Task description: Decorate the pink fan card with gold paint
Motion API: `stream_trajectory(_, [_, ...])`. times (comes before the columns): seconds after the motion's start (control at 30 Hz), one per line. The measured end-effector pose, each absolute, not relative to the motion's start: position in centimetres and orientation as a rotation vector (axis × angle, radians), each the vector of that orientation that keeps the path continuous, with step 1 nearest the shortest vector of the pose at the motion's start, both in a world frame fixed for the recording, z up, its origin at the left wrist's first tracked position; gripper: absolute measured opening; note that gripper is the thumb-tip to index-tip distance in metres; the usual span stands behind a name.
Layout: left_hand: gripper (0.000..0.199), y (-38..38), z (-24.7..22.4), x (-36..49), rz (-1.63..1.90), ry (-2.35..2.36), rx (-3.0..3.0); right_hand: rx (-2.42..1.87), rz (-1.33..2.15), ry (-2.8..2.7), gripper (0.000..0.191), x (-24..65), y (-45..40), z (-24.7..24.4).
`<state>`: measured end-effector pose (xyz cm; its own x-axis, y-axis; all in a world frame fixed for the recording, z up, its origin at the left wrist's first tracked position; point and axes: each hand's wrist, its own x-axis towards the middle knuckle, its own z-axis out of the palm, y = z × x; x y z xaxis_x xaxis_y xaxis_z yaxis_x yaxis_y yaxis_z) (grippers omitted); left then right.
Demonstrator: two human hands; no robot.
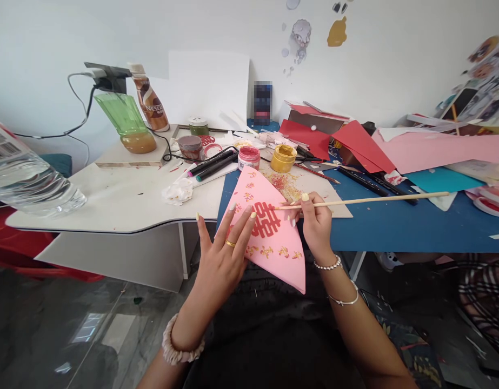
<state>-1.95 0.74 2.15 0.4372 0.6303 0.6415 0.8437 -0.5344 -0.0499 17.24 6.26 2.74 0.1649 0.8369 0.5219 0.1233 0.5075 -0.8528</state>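
1. A person's left hand (223, 254) holds a kite-shaped pink paper sheet (279, 251) up at a tilt, its fingers spread and closed against the sheet. The sheet sits over the person's lap, just off the front edge of a blue-topped table (395, 235).
2. The right hand (314, 227) pinches a thin wooden stick (366, 200) firmly between thumb and fingers. The stick's tip lies at the sheet's right edge, near a red double-happiness character (265, 220). Small gold motifs (266, 251) mark the lower sheet; whether they are dry cannot be told.
3. With only one hand bracing the sheet, pressure from the stick could bend, crease or tear the paper. If the gold is wet, a palm or finger could smear it.
4. The stick's long far end reaches over the table, so a wide swing could catch the scattered papers and pens.
5. An open gold paint jar (283, 158) stands just behind the sheet, beside gold-red flecks on a cardboard sheet (284, 186). A careless elbow or paper corner could tip the jar or drag the flecks onto the pink surface.
6. A clear plastic water bottle (26, 178) overhangs a white desk (111, 200) and could roll off if jolted.
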Motion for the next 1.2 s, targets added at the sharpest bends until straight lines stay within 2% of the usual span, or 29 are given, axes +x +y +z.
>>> stream_trajectory(0.37, [0.076,0.8,1.5,-2.8,-0.900,-1.342,-2.271,-0.947,0.631,-1.355,0.029,17.3,6.2,2.9])
stream_trajectory(0.73, [0.096,1.5,0.7,-5.1,-1.003,-1.579,-2.265,-0.960,0.609,-1.359,0.029,17.2,6.2,2.9])
stream_trajectory(1.2, [0.086,1.5,1.4,-5.5,-0.877,-1.533,-2.385,-0.943,0.636,-1.344,0.028,17.2,6.2,2.8])
